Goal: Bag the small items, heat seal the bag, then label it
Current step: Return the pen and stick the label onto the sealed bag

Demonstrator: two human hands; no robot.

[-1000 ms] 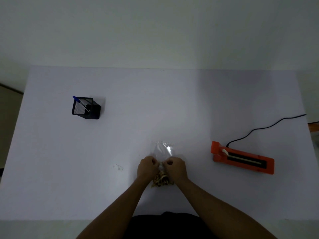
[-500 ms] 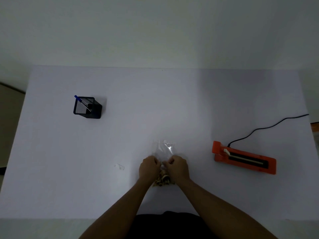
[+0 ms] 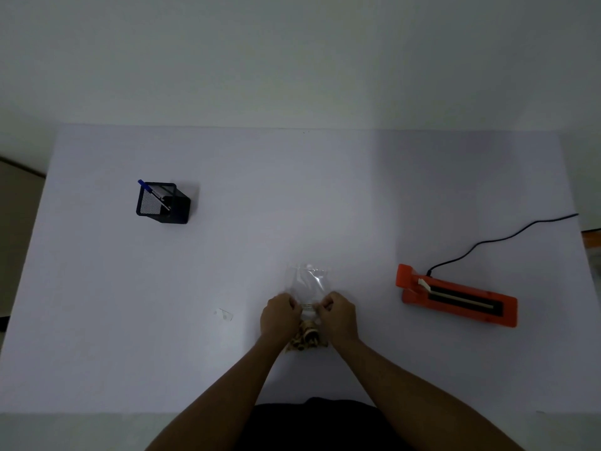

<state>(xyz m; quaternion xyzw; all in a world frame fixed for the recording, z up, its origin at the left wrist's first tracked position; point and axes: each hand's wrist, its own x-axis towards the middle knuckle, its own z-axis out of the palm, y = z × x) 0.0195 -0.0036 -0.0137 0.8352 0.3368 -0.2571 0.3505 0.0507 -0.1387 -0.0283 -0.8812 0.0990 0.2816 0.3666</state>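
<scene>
Both forearms are reaching forward from the lower edge of the view and angling inward, the left forearm [image 3: 221,392] from the lower left and the right forearm [image 3: 419,392] from the lower right. The left hand [image 3: 279,315] and the right hand [image 3: 338,315] are sitting knuckles-up, just beside each other, fingers curled. Each hand is pinching its own side of the clear bag [image 3: 307,281].

My right hand [image 3: 338,315] has edged slightly away from my left hand [image 3: 280,315], so a short pale strip of the bag [image 3: 307,283] now shows between the two grips. Both hands, lower half a second ago, sit marginally farther up the surface [image 3: 130,304], uncovering a little more of the small items [image 3: 305,340].
</scene>
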